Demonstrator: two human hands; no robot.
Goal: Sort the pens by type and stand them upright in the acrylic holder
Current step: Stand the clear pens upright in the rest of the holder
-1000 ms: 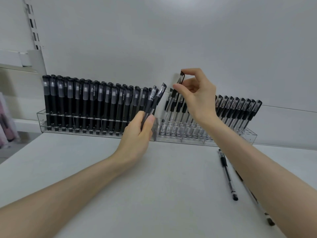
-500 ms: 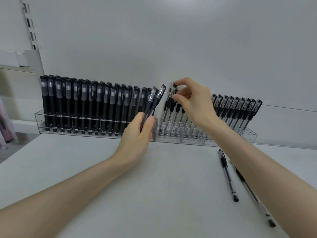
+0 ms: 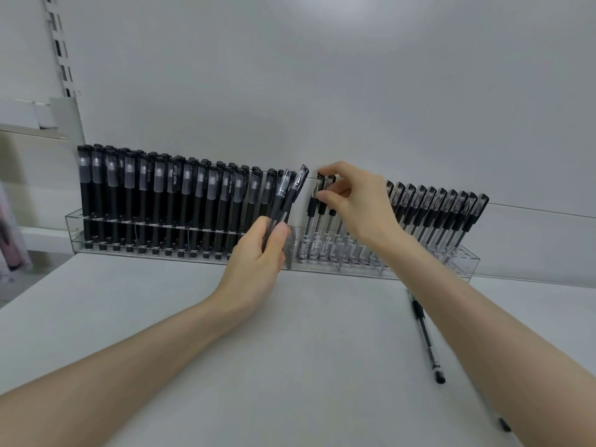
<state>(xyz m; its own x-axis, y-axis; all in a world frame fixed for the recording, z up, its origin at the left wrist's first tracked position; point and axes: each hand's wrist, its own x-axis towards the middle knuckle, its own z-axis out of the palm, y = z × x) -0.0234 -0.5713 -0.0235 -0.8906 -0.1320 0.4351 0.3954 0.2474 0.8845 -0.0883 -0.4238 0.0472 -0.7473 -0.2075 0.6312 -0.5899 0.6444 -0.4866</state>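
Now right hand (image 3: 358,208) lower, pinched pen (image 3: 320,182) in holder (image 3: 464,266); left hand (image 3: 254,262) grips pens (image 3: 290,195).

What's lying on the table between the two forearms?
Head view: one loose pen lies flat beside the right forearm, a second pen pokes out from under it; otherwise bare table.

At centre the left hand (image 3: 258,256) grips two pens (image 3: 288,196) tilted toward 1 o'clock. At its 2 o'clock the right hand (image 3: 361,208) pinches the cap of a standing pen (image 3: 321,204) in the holder (image 3: 464,267). Black pens (image 3: 161,201) fill the holder's 9 o'clock end and clear pens (image 3: 445,209) its 3 o'clock end. A loose pen (image 3: 425,337) lies on the table (image 3: 322,356) at 4 o'clock.
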